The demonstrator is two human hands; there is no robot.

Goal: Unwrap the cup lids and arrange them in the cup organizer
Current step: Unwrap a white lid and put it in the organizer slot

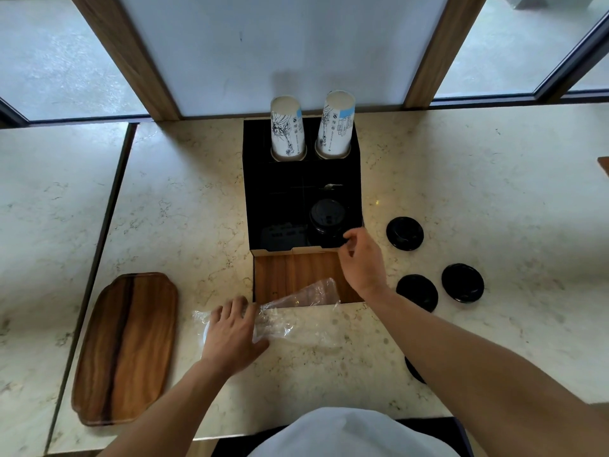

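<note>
Lids are piling up as a black stack point(327, 222) in the organizer's point(301, 179) lower-right compartment at frame centre, and the right hand point(361, 258) is pinching its fingertips at that stack's rim while the left hand point(232, 331) is pressing flat and open on the empty plastic sleeve point(296, 303) lower centre. They're looking light, thin and slick, so edge grips are suiting them best. Three loose lids point(404, 233) are waiting right of centre, paper cups point(286, 130) standing clear behind, wooden tray point(127, 347) lying lower left.

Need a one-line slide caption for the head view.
Right hand seats lid stack in organizer; left hand pins plastic wrap.
</note>
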